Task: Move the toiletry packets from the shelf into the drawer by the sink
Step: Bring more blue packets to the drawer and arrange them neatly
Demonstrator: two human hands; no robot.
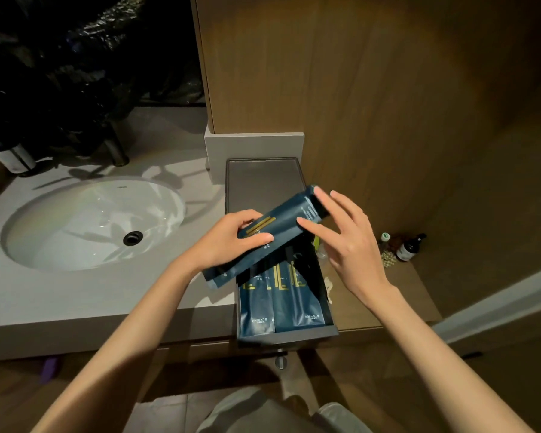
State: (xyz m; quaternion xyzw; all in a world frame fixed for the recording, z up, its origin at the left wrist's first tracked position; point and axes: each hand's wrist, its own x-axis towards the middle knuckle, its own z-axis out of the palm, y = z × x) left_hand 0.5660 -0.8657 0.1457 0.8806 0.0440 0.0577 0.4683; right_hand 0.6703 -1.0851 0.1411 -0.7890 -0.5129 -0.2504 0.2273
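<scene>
Dark-blue packets (pixel 275 232) hover over the open drawer (pixel 294 334) right of the sink (pixel 91 220) — our left hand (pixel 231 242) grips them, our right hand (pixel 347 242) spread, fingertips touching. Next, we judge: lay them flat inside.

My one head camera, wide-angle, I look steeply down, close over the drawer (pixel 289 335) beside the sink (pixel 91 220)

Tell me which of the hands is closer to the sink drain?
Left. The left hand grips the blue packet just right of the drain; the right hand touches the packet's far end, farther right.
</scene>
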